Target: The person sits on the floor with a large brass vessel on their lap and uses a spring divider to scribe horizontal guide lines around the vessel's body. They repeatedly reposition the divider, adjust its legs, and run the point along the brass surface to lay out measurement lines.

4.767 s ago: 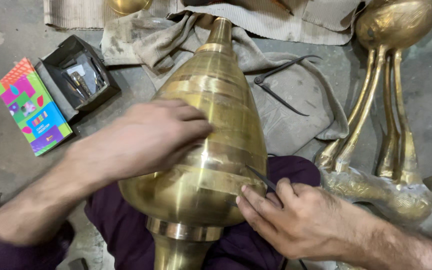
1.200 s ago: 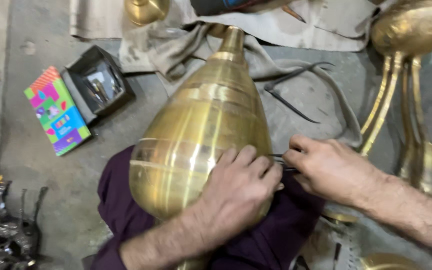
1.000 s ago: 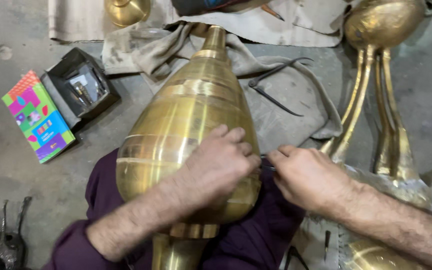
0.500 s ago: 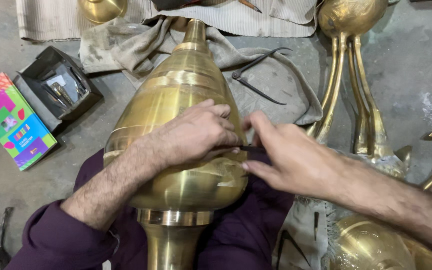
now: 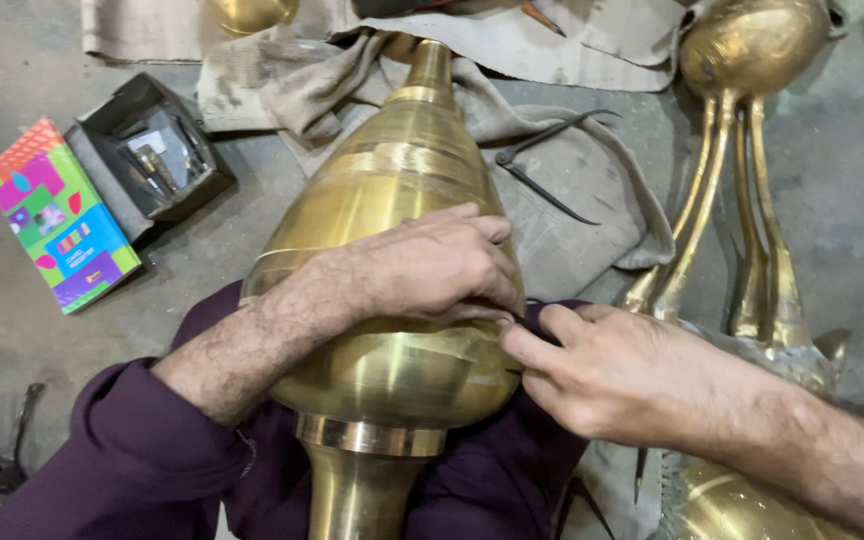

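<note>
Centrally, a large brass finial [image 5: 392, 230] is laid across the lap, its stem cut off at 6 o'clock. The left hand [image 5: 432, 268] is spread flat on it. The right hand [image 5: 602, 370] pinches something dark at 3 o'clock; what it is cannot be told.

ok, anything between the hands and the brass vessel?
Nothing visible. The left hand lies flat on the brass vessel; the right hand touches its right side at the left fingertips.
</note>
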{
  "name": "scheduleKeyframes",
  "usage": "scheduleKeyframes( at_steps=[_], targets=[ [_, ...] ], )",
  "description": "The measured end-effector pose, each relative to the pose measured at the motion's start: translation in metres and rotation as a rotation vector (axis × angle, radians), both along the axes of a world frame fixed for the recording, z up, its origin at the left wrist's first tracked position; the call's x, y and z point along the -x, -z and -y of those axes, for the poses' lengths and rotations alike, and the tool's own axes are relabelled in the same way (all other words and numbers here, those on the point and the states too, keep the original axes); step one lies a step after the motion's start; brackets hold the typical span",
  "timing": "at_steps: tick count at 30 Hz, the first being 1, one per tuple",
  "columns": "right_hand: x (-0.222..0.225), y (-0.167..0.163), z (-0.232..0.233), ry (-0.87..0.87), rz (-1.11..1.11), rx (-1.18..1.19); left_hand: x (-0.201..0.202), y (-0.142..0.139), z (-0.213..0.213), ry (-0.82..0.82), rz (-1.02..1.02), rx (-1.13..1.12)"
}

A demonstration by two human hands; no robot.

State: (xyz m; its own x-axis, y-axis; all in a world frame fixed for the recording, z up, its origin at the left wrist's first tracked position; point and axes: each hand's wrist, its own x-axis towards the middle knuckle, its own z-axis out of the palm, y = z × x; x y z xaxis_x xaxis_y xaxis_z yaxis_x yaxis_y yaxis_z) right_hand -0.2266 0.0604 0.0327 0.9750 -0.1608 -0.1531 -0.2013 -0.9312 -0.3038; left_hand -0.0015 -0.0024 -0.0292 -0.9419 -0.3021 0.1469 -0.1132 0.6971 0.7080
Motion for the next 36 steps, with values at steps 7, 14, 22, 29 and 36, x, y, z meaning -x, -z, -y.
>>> scheduleKeyframes(
  at_steps=[7, 14, 22, 29, 36],
  targets=[
    [-0.002, 0.003, 0.013, 0.220, -0.059, -0.249, -0.083, -0.003, -0.040, -0.513, -0.183, -0.158],
    [0.007, 0.014, 0.027, 0.755, 0.052, -0.402, -0.197, 0.050, -0.245, -1.054, 0.293, -1.364],
    [-0.027, 0.041, -0.022, 1.539, 0.822, -0.875, -0.126, 0.101, -0.301, -0.632, -0.315, -1.998],
    [-0.124, 0.071, -0.086, 1.569, 1.551, -0.845, -0.142, 0.084, -0.303, -0.608, -0.324, -2.008],
    [-0.152, 0.049, -0.082, 1.503, 1.770, -0.676, -0.137, 0.089, -0.320, -0.661, -0.290, -1.956]
  ],
)
